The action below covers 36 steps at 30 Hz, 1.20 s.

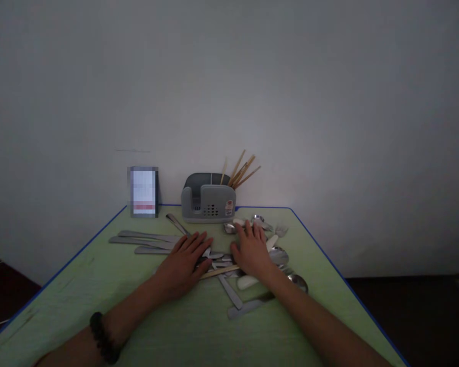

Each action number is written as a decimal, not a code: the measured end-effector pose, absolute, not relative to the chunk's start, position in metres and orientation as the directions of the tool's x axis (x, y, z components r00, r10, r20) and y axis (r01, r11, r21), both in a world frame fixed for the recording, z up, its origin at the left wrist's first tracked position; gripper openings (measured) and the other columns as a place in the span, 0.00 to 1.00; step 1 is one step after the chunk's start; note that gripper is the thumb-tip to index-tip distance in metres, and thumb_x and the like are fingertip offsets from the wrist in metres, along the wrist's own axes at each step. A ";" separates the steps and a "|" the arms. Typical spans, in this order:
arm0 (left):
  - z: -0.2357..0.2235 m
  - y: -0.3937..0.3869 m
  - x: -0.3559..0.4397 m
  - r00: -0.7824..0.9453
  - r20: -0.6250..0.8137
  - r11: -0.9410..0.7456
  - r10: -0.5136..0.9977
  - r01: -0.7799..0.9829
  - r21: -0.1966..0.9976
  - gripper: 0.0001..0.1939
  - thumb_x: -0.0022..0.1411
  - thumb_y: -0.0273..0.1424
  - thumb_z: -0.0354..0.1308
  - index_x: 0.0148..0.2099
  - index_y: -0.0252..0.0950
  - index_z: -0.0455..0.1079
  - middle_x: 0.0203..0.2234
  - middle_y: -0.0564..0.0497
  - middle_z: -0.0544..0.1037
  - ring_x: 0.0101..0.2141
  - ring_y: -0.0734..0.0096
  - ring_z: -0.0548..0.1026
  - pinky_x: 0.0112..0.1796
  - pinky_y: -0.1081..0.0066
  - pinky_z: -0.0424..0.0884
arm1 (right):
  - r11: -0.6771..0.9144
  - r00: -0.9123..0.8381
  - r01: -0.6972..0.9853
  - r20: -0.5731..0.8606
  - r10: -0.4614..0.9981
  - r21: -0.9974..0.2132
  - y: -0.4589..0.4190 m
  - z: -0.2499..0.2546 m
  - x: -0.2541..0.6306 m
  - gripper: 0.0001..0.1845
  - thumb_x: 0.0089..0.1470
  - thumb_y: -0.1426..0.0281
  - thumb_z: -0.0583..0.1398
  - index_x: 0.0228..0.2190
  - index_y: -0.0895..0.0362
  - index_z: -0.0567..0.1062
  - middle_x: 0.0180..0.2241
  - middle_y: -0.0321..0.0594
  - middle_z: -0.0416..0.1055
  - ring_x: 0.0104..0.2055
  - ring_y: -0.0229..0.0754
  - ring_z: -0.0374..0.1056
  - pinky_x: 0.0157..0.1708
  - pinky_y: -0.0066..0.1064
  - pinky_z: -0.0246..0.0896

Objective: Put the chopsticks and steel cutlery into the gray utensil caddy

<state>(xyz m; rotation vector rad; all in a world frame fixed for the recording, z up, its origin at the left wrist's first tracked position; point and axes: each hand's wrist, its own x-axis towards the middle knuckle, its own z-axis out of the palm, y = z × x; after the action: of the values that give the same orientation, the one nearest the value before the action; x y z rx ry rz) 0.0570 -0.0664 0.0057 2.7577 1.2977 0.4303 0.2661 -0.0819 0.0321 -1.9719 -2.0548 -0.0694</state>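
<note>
left hand (pixel 182 264) and right hand (pixel 253 255) lie palm-down, fingers loosely spread, over jumbled cutlery (pixel 230 292) on the tabletop (pixel 176 331), grip impossible to tell; crossed pieces could snag if one is pulled, dragging neighbours along

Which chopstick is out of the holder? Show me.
The chopstick lying among cutlery between left hand and right hand; the others stand in the grey holder.

Shiny metal spoons (pixel 278 255), grey plastic holder (pixel 217 203), wooden chopsticks (pixel 248 171), smooth green-topped desk (pixel 137 290), matt wall (pixel 309 112) that looked plain
</note>
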 end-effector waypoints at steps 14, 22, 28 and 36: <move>0.022 -0.064 0.054 0.374 0.509 -0.505 0.775 0.851 0.145 0.22 0.66 0.42 0.42 0.52 0.33 0.66 0.45 0.42 0.72 0.51 0.56 0.65 0.58 0.49 0.46 | 0.304 -0.257 0.941 0.271 0.927 -0.147 -0.081 0.036 0.263 0.19 0.56 0.70 0.52 0.48 0.59 0.72 0.59 0.49 0.58 0.63 0.50 0.50 0.61 0.44 0.41; 0.005 -0.056 0.044 0.292 0.346 -0.374 0.892 0.906 0.200 0.25 0.67 0.44 0.38 0.59 0.38 0.59 0.56 0.39 0.63 0.56 0.50 0.59 0.54 0.40 0.47 | 0.161 -0.136 0.970 0.142 0.980 -0.181 -0.082 0.031 0.264 0.30 0.57 0.61 0.52 0.59 0.56 0.59 0.63 0.57 0.47 0.63 0.63 0.46 0.56 0.58 0.44; 0.003 -0.056 0.046 0.349 0.396 -0.488 0.849 0.804 0.339 0.23 0.66 0.38 0.42 0.60 0.35 0.54 0.58 0.39 0.59 0.58 0.58 0.57 0.56 0.51 0.53 | 0.461 -0.399 0.836 0.247 0.883 -0.297 -0.077 0.028 0.272 0.25 0.55 0.70 0.53 0.56 0.58 0.65 0.63 0.51 0.48 0.64 0.52 0.45 0.60 0.46 0.47; 0.016 -0.058 0.047 0.318 0.380 -0.430 0.868 0.865 0.257 0.13 0.65 0.37 0.45 0.44 0.35 0.65 0.41 0.44 0.70 0.44 0.57 0.66 0.46 0.57 0.62 | 0.507 -0.411 0.804 0.325 0.852 -0.312 -0.078 0.025 0.270 0.20 0.55 0.65 0.56 0.48 0.60 0.72 0.61 0.54 0.54 0.62 0.52 0.52 0.59 0.46 0.50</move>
<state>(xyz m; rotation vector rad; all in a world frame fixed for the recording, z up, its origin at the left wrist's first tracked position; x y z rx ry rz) 0.0474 -0.0578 0.0157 2.5456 1.6739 0.7402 0.2695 -0.0778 0.0246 -1.3620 -2.3117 0.1476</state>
